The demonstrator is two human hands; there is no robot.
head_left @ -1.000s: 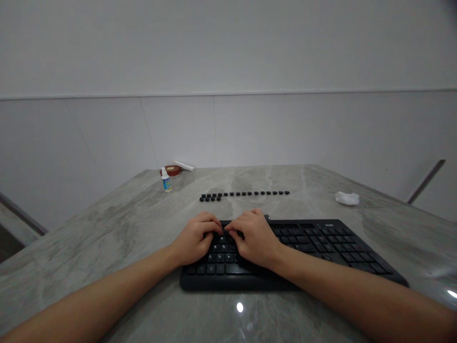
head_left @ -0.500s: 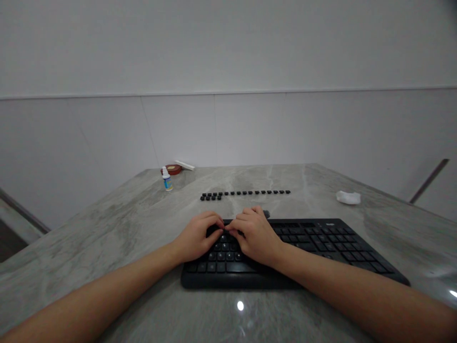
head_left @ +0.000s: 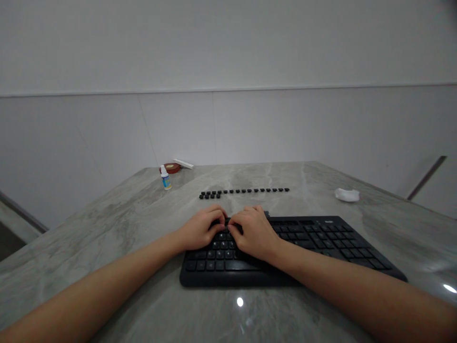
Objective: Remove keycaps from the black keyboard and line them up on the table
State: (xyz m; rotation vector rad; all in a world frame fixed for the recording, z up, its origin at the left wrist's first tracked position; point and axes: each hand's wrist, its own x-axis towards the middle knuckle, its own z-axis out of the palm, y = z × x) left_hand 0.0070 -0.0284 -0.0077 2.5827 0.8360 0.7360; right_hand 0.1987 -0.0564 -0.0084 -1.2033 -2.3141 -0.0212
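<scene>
A black keyboard (head_left: 246,280) lies at an angle in front of me, its left part under my hands. My left hand (head_left: 203,227) rests over its upper left keys, thumb and fingers curled into a pinch. Facing it, my right hand (head_left: 255,233) is bent in a similar pinch, fingertips almost meeting the left ones at the upper key rows. Whatever sits between the fingertips is too small and dark to make out. Beyond the keyboard, several loose black keycaps (head_left: 243,191) stand in a long row, with a shorter row of keycaps (head_left: 212,196) before its left end.
On the grey marbled table (head_left: 143,209), a small white bottle with a blue label (head_left: 165,178) stands at the back left. Behind it are a reddish-brown round object (head_left: 170,168) and a white strip (head_left: 183,164). A crumpled white item (head_left: 347,195) lies right. A wall (head_left: 250,124) rises behind.
My fingertips have shifted slightly at the upper keys, the right thumb and index finger more bent. The whole view has moved a little; the keycap rows look the same.
</scene>
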